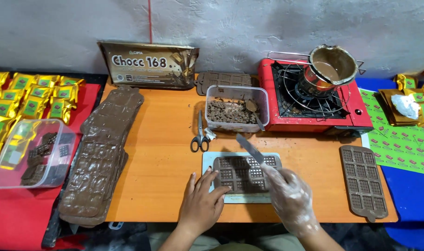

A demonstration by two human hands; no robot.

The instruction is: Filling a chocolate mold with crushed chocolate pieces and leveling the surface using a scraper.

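head view: nearest the camera, the bare left hand (202, 204) lies flat with fingers spread, its fingertips touching the left edge of a brown chocolate mould (245, 174). the mould sits on a pale tray (209, 162) at the front middle of the orange table (161, 158). the right hand (291, 197), in a clear plastic glove, has its fingers curled around the handle of a scraper (250, 148), whose blade slants up over the mould. scissors (200, 135) lie just left of the tray. behind it stands a clear tub of chocolate crumbs (235, 108). a red gas stove (314, 100) carries a pot of melted chocolate (332, 65). another filled mould (363, 181) lies at the right, and stacked empty moulds (102, 153) at the left.
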